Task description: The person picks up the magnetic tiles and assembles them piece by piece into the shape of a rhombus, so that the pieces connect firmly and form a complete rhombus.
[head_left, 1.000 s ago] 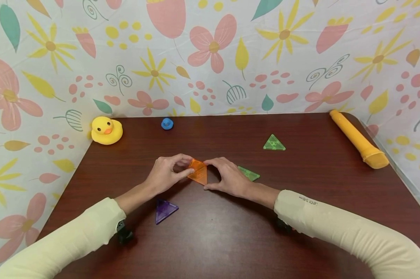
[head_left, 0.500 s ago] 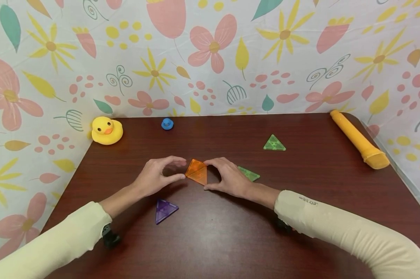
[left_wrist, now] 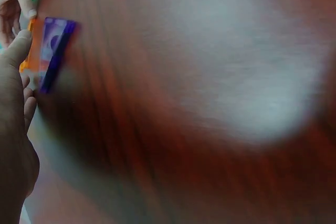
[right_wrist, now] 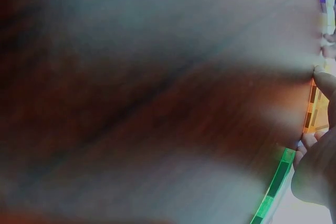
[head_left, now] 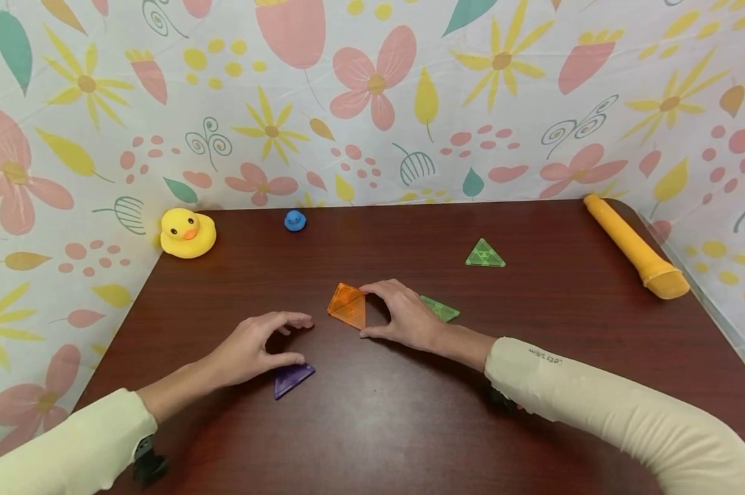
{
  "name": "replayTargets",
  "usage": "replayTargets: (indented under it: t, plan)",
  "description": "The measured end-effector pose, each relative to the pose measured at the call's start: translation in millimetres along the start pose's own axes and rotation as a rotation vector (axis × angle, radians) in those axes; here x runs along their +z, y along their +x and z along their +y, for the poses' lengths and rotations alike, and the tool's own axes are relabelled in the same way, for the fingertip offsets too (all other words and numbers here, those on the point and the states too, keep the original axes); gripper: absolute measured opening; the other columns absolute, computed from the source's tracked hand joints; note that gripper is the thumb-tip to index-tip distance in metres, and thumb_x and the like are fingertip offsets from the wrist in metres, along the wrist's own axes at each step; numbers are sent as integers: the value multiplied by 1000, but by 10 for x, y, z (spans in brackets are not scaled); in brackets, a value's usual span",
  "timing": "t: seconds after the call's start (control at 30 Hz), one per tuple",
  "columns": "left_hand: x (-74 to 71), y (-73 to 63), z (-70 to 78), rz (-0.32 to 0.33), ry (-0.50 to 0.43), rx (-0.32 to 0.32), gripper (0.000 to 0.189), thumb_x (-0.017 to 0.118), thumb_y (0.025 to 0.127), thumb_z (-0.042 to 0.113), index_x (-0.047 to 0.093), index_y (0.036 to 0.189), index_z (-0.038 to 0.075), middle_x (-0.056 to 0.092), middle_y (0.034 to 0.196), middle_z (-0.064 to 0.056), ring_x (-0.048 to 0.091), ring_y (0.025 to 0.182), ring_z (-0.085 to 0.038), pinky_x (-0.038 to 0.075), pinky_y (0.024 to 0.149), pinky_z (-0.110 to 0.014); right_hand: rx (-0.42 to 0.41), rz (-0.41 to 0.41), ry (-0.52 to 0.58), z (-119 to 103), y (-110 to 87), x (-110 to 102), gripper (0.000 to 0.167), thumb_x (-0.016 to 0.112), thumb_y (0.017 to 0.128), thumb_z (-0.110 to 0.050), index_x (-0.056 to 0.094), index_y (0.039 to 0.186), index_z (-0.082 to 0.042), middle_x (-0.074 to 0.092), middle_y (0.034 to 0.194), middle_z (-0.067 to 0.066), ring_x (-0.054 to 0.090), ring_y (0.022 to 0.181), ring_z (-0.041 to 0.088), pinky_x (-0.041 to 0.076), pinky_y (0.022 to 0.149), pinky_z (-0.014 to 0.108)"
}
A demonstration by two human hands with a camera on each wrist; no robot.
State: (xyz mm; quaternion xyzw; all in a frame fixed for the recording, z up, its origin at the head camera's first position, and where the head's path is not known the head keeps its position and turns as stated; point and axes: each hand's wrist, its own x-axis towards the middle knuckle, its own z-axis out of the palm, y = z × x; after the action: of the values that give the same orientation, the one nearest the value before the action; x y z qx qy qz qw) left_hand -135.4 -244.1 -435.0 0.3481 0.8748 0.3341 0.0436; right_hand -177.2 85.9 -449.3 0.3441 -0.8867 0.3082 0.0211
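Two see-through orange triangle magnetic tiles (head_left: 348, 308) lie edge to edge on the brown table (head_left: 385, 426). My right hand (head_left: 407, 317) holds their right side, with the thumb at the lower corner and the index finger at the upper corner. Over a purple triangle tile (head_left: 293, 381) hovers my left hand (head_left: 249, 347), fingers spread and holding nothing. Its thumb overlaps the purple tile's upper corner in the head view. A green triangle tile (head_left: 443, 309) lies partly hidden behind my right hand. In the left wrist view, the purple tile (left_wrist: 55, 53) shows just beyond the left fingers.
Another green triangle tile (head_left: 485, 254) lies farther back on the right. A yellow rubber duck (head_left: 187, 234) and a small blue duck (head_left: 295, 221) sit along the back edge. At the right edge lies a yellow toy microphone (head_left: 635, 246). A flowered cloth (head_left: 372, 158) hangs behind the table.
My left hand has let go of the orange tiles and moved left and toward me, over to the purple tile. The right hand has stayed on the orange tiles.
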Motion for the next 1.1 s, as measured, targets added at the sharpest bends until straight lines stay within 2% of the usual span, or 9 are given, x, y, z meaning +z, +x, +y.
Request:
replayTargets:
  t: [0.17, 0.33, 0.67, 1.1]
  plan:
    - [8, -165, 44, -12, 32, 14, 61, 91, 87, 34, 66, 141, 18, 69, 134, 9, 66, 117, -12, 58, 94, -34, 1, 3, -3, 0, -3, 3, 75, 96, 82, -34, 62, 142, -3, 66, 139, 12, 59, 132, 31, 50, 109, 50]
    - [21, -266, 64, -11, 68, 53, 63, 93, 85, 36, 67, 140, 19, 69, 133, 10, 65, 116, -11, 58, 94, -36, 8, -6, -2, -7, -8, 1, 76, 95, 82, -34, 62, 142, -3, 66, 140, 12, 59, 131, 31, 51, 108, 50]
    - [-8, -332, 66, -32, 93, 138, 65, 95, 81, 42, 69, 137, 20, 69, 133, 11, 64, 119, -10, 56, 94, -33, 13, -8, -3, -24, 1, -12, 75, 96, 82, -34, 62, 142, -2, 66, 139, 12, 58, 132, 31, 51, 108, 49]
    - [-74, -385, 40, -89, 82, 164, 73, 94, 81, 44, 65, 143, 20, 67, 139, 11, 64, 123, -9, 57, 96, -38, 29, -21, -5, -16, 1, -9, 75, 95, 83, -34, 62, 143, -4, 66, 140, 11, 58, 132, 30, 51, 108, 49]
